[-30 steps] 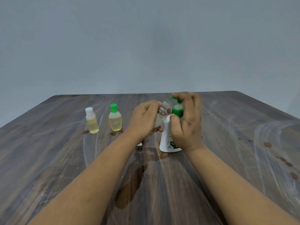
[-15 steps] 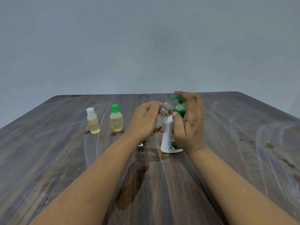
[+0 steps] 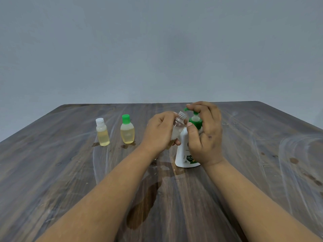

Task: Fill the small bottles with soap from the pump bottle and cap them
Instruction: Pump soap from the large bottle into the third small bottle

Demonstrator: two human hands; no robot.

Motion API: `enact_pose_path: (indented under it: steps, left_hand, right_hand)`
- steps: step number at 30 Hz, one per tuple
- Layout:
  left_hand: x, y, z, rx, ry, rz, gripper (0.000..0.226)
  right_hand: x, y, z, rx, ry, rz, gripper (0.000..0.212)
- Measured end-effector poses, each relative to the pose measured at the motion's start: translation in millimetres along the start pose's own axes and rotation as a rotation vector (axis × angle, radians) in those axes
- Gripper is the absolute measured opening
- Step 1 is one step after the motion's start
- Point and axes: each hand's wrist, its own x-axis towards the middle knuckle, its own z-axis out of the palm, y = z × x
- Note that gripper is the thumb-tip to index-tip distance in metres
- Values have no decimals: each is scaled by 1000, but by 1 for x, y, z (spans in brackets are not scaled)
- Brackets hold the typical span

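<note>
**Third bottle under the pump, two already capped**

Table (image 3: 262, 172) of dark wood fills the lower frame, with a wet stain near bottom centre. At centre right stands the white pump bottle (image 3: 183, 154); the right hand (image 3: 204, 135) wraps its neck, fingers over the green pump head (image 3: 195, 119). The left hand (image 3: 160, 133) grips an uncapped clear bottle (image 3: 178, 126), tilted, its mouth just beside the spout; it seems to hold only a little soap. At centre left stand two filled bottles, one green-capped (image 3: 127, 131), one white-capped (image 3: 102, 133). Filling and capping the third remain.
</note>
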Motion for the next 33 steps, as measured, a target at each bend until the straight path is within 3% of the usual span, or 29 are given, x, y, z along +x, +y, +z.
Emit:
enact_pose_path:
  steps: [5, 14, 22, 33]
  left_hand:
    - [0, -1, 0, 10, 5, -5, 37]
    - [2, -4, -1, 26, -6, 4, 37]
    - [2, -5, -1, 3, -10, -3, 37]
    - [3, -5, -1, 23, -20, 19, 38]
  right_hand:
    - [1, 0, 1, 17, 31, 6, 28]
    - [-1, 0, 0, 7, -22, 5, 43]
    - [2, -1, 2, 36, 44, 19, 31]
    - [2, -1, 1, 73, 10, 29, 36]
